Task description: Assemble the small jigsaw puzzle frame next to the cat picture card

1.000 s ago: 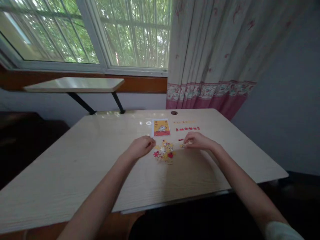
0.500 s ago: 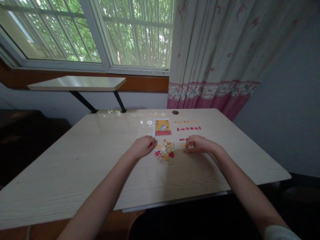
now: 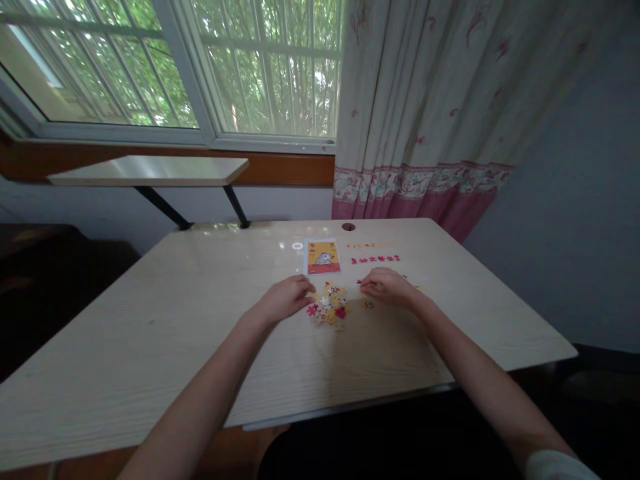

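Observation:
A loose pile of jigsaw puzzle pieces (image 3: 327,305) in yellow, white and red lies in the middle of the table. At its left edge is my left hand (image 3: 286,297), with fingers curled towards the thumb; anything between the fingertips is hidden. My right hand (image 3: 387,287) is closed in a pinch to the right of the pile, over a partly covered row of pieces. What it pinches is too small to make out. Just below its fingers lie a few yellow and dark pieces (image 3: 368,304).
Behind the pile lies a picture card (image 3: 323,258) with a white cartoon animal. Right of it run a row of red pieces (image 3: 376,259) and a row of yellow pieces (image 3: 370,245). A raised shelf (image 3: 150,172) stands at the table's back left, near the window; a curtain (image 3: 390,120) hangs behind.
My right hand has moved left and slightly away from me, uncovering the small yellow and dark pieces below it. My left hand stays beside the pile. The view has shifted slightly.

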Demonstrator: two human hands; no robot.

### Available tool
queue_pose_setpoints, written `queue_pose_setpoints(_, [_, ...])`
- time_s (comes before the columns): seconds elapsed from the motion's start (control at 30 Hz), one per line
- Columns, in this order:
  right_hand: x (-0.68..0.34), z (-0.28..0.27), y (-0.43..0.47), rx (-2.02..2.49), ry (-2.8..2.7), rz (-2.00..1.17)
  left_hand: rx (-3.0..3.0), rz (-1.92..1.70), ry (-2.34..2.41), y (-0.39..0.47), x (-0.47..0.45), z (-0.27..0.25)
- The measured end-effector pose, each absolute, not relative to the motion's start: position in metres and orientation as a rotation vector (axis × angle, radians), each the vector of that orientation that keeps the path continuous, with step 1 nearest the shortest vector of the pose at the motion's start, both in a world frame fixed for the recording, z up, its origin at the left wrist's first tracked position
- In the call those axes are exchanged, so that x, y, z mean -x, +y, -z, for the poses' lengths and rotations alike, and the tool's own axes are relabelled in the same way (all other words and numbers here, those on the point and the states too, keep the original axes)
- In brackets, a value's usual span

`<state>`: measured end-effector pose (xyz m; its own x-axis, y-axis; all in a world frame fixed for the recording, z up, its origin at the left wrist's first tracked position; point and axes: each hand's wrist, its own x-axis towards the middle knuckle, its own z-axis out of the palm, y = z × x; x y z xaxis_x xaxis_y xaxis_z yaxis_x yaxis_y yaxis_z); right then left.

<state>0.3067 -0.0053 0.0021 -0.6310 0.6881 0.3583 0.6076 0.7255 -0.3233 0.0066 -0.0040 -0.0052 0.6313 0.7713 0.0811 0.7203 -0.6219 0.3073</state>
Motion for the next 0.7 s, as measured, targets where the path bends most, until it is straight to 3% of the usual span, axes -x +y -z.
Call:
queue_pose_setpoints(0.27, [-0.266,0.011,-0.029,0.756,-2.422,-0.153,-2.336,-0.51,1.196,-0.002,-0.008,0.009])
queue_pose_setpoints(0.47, [-0.264,0.014,-0.028,0.843,-2.312,-0.071,-1.77,-0.895,1.131,-0.009,-0.031,0.009])
queue_pose_setpoints(0.7, [-0.26,0.012,-0.031,0.961,-2.257,-0.02,-1.236,-0.992,0.944,-0.026,-0.063,0.008])
